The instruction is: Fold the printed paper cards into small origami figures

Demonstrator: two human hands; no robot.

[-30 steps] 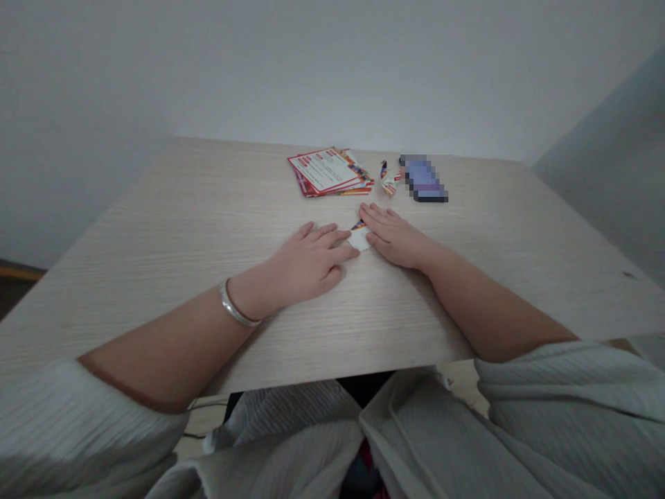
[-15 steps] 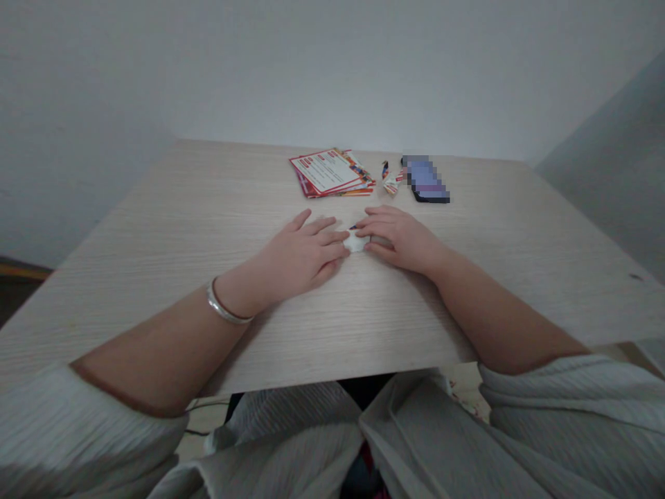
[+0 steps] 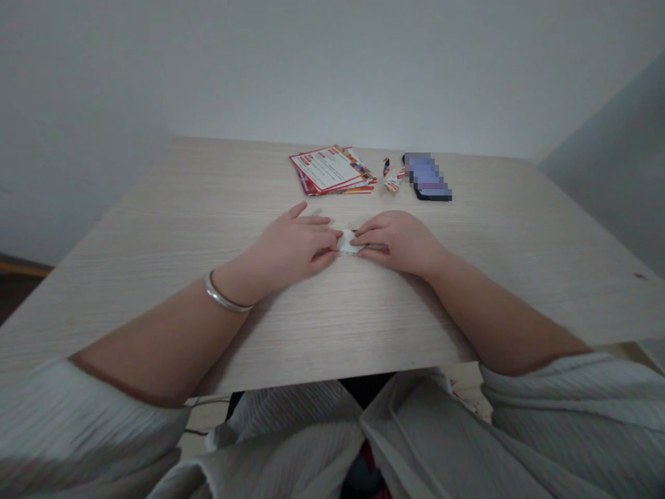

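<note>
A small white piece of folded paper [image 3: 346,242] lies on the table between my hands, with a dark bit showing at its far edge. My left hand [image 3: 296,248] wears a silver bangle [image 3: 224,296]; its thumb and index finger hold the paper's left edge, while some other fingers stretch away over the tabletop. From the right, my right hand [image 3: 400,241] grips the paper, fingertips on top and thumb at the near edge. Part of the sheet is hidden under those fingers.
Beyond my hands lies a stack of printed square sheets [image 3: 330,170] with red borders. Right of it sits a small folded paper figure [image 3: 391,180], then a phone [image 3: 429,178] with its screen blurred. The pale wooden table [image 3: 156,208] meets a wall at the back.
My left hand has shifted slightly left and its fingers have drawn together. My right fingers have slid left over the paper, and the paper sits a little further left.
</note>
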